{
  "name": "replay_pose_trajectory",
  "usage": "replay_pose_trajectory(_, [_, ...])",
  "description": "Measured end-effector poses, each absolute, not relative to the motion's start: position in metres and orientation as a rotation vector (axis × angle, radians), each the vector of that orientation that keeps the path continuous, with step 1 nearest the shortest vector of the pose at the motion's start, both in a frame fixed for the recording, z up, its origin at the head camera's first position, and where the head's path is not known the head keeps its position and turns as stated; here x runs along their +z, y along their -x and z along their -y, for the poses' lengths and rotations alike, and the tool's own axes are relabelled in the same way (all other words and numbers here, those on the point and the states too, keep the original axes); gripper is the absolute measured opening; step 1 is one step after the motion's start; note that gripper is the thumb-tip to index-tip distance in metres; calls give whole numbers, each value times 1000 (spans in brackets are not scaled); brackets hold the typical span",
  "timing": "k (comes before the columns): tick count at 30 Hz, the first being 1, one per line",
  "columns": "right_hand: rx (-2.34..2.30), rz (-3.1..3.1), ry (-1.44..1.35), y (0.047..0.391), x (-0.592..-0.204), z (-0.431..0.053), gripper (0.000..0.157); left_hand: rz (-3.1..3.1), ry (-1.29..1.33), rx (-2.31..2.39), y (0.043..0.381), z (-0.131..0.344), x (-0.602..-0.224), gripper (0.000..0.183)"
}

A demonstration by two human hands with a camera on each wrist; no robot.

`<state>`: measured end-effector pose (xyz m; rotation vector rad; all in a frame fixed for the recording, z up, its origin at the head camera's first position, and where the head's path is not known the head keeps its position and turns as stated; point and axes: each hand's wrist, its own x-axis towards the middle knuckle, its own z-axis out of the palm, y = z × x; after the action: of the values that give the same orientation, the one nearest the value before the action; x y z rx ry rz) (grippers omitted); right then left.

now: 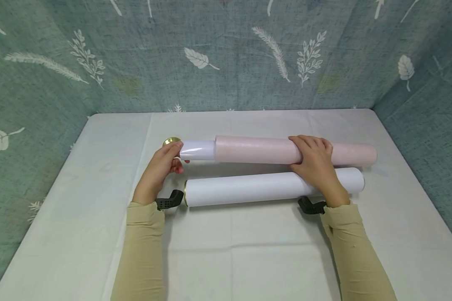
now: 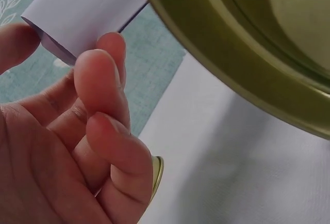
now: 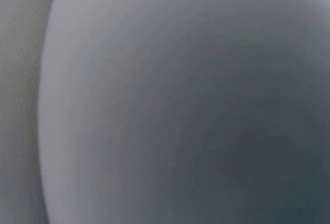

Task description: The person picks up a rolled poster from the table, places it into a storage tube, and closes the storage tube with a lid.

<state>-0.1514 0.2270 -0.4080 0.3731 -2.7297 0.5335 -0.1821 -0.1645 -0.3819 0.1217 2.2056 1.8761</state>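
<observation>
My left hand (image 1: 160, 167) pinches the end of a rolled white sheet (image 1: 198, 150), which juts out of the left end of a pink tube (image 1: 256, 149). In the left wrist view, the thumb and fingers of the left hand (image 2: 77, 126) are at the open edge of the rolled sheet (image 2: 85, 7). My right hand (image 1: 316, 163) grips the pink tube right of its middle, fingers over the top. Part of a gold cap (image 1: 171, 141) shows behind the left hand. A blurred pale surface fills most of the right wrist view.
A white tube (image 1: 248, 190) lies just in front of the pink one, under the right wrist. Its gold-rimmed left end (image 2: 242, 64) looms close in the left wrist view. A white cloth covers the table (image 1: 226, 259); a green leaf-patterned curtain (image 1: 226, 54) surrounds it.
</observation>
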Motion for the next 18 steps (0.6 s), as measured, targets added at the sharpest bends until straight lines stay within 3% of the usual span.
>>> replay_pose_trajectory(18, [537,2734,-382,151,-407,-228,66,-2184,-130,1862,182,156,-382,33])
